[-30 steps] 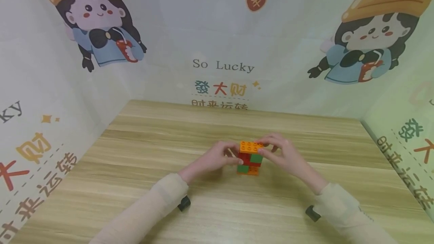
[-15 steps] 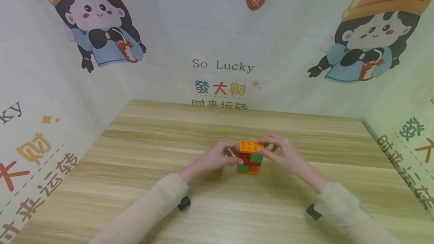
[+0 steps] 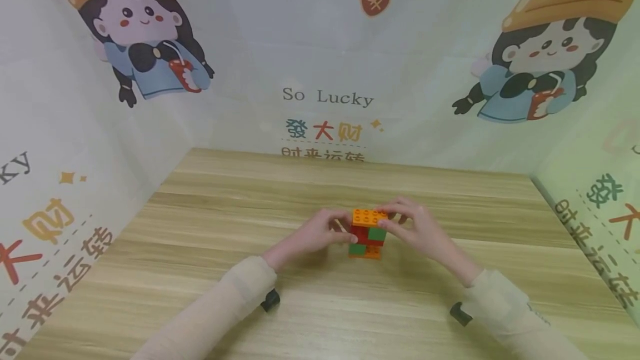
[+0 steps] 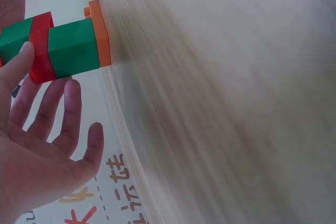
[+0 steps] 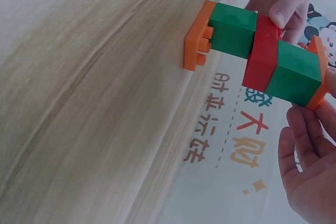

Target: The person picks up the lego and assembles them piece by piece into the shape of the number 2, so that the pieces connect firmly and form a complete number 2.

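Note:
A small tower of toy building bricks stands upright on the table in the head view. An orange plate with studs [image 3: 364, 216] forms its top. In the right wrist view an upper green brick [image 5: 295, 73] sits under that plate, then a red brick [image 5: 262, 56], a lower green brick [image 5: 232, 29] and an orange base plate [image 5: 194, 43]. My left hand [image 3: 316, 231] pinches the red brick from the left, thumb in front and fingers behind. With thumb and fingers, my right hand [image 3: 422, 228] holds the top orange plate at its right end.
The wood-grain table [image 3: 210, 210] extends around the tower. A printed cloth [image 3: 250, 43] hangs behind it and along both sides. Black wrist-worn pieces stick out below the left sleeve [image 3: 200, 310] and the right sleeve [image 3: 510, 310].

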The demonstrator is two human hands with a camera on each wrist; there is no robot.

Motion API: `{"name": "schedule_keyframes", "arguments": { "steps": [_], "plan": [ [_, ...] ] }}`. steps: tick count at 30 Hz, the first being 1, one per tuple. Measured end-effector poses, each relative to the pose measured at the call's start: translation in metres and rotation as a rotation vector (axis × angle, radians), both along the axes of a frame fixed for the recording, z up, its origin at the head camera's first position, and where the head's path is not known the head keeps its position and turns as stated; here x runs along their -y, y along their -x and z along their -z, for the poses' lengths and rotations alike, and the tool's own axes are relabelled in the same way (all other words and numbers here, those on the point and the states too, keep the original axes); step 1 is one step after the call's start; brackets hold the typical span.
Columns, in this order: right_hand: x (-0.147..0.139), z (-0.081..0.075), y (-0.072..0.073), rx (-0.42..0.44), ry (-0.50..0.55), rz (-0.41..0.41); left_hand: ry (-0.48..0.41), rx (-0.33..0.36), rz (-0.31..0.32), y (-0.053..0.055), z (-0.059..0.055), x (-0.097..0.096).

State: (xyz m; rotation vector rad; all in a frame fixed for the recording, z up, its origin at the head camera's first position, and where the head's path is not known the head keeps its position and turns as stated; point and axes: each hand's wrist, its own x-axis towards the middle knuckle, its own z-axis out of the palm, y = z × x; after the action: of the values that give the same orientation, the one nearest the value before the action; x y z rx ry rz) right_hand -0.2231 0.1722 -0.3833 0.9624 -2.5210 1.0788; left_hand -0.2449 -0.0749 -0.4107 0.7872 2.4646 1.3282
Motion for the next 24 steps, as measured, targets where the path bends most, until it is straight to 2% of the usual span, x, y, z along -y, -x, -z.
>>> {"name": "schedule_keyframes", "arguments": {
  "steps": [15,24],
  "plan": [
    [0.0014,-0.0033,0.0037,0.01,-0.043,0.045,0.008,-0.012,0.009,0.0038,-0.0006,0.0007],
    [0.0029,-0.0025,0.0081,-0.03,-0.073,0.073,0.012,-0.016,-0.005,0.0064,-0.0015,0.0009]
  ]
}}
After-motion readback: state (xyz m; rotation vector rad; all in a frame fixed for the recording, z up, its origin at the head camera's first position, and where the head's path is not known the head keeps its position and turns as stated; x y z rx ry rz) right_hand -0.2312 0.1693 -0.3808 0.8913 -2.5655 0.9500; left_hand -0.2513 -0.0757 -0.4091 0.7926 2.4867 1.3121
